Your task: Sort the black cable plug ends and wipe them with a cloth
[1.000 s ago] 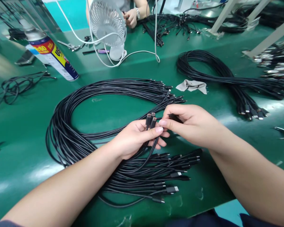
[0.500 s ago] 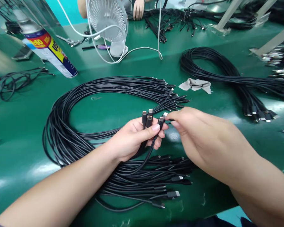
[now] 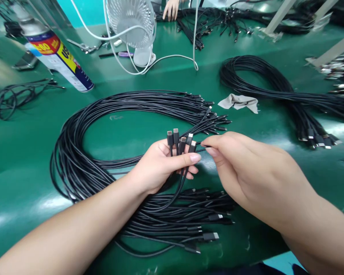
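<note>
My left hand [image 3: 157, 166] is closed around several black USB-C cables, thumb across them. Their connectors [image 3: 176, 136] stand up in a loose fan above the fingers, metal tips upward. Just to the right, my right hand [image 3: 246, 168] pinches a thin black cable [image 3: 205, 146] between thumb and forefinger; its end is hidden by the fingers. Beneath and behind both hands lies a large looped bundle of black cables [image 3: 71, 141]. Its upper ends [image 3: 218, 122] point right, and its lower ends [image 3: 210, 236], some with wider plugs, lie nearer me.
On the green table [image 3: 126, 131] stand a spray can [image 3: 60, 57] and a small white fan [image 3: 132, 26] with a white cord. A grey rag [image 3: 239, 102] and another cable bundle [image 3: 255, 76] lie right. A co-worker's hand [image 3: 171, 9] rests at the back.
The connectors in my left hand have shifted and spread, one light-tipped connector now standing clearer between the others. My left thumb reaches farther right across them. My right hand keeps its pinch.
</note>
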A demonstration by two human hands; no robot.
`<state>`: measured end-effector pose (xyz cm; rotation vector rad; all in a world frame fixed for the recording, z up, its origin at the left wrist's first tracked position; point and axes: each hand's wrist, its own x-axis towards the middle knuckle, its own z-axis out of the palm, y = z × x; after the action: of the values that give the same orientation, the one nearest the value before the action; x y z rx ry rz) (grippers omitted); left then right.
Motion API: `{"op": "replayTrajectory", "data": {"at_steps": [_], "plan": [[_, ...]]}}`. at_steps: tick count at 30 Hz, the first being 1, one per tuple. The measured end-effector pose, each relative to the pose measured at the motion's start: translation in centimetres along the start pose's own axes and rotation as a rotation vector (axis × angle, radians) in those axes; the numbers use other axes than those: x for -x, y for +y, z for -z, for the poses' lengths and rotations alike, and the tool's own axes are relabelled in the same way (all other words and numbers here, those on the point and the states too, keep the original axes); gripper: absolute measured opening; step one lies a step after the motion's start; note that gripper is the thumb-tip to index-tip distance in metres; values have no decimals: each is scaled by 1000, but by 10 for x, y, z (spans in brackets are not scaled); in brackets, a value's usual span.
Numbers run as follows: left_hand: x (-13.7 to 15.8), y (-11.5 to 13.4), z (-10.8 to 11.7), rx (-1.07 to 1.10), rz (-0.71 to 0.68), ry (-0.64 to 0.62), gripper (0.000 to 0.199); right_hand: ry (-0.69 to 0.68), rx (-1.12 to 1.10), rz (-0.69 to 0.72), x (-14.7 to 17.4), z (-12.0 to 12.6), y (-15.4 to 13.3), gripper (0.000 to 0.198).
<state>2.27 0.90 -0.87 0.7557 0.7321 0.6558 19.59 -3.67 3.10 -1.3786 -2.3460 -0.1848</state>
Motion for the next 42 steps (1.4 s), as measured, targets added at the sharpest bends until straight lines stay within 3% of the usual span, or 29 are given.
{"op": "replayTrajectory", "data": {"at_steps": [5,17,42], "plan": [[0,0,-1,-11,-1,25,23,8,72,59,-1,-9,-4,21],[0,-1,-3,-88,-68,76,23,1,156,57,-2,-12,-7,23],[-2,-4,-1,-123,-71,95,21,-22,144,77,0,-11,-1,30]]}}
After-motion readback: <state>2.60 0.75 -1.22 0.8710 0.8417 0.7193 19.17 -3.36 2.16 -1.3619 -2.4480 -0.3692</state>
